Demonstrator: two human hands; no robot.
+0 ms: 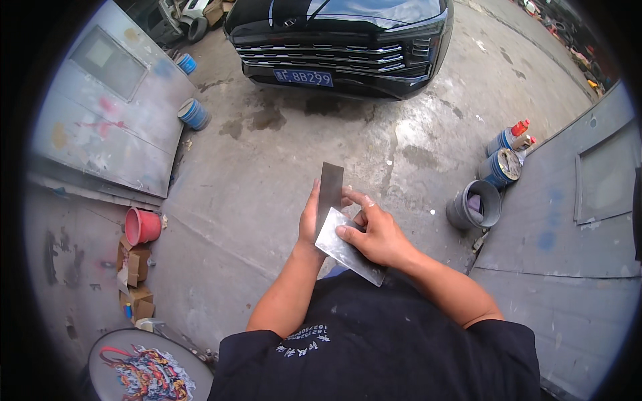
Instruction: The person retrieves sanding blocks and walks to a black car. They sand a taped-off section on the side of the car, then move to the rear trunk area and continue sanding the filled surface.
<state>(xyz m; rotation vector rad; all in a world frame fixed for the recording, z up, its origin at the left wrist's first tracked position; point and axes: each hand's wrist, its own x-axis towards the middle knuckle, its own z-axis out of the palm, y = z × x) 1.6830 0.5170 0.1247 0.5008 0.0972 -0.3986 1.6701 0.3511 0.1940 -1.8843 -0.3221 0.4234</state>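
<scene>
The silvery rectangular metal plate (pixel 346 249) hides the lower end of the dark, flat rectangular strip (pixel 331 185), which covers part of the left hand (pixel 309 217). The upper edge cuts off the glossy black car (pixel 341 55); the lower, the round grey panel with a multicoloured print (pixel 148 372).

Bright, diffuse daylight; floor (pixel 264 194) palest right of centre, ahead of the car (pixel 334 57), whose glossy hood mirrors sky. Soft shade beneath bumper. Glare on the silvery plate (pixel 344 244). Black shirt (pixel 414 334) reads near-solid dark. Centre fairly crisp; fisheye bends doors (pixel 124 110) toward a softer, black-vignetted rim.
</scene>
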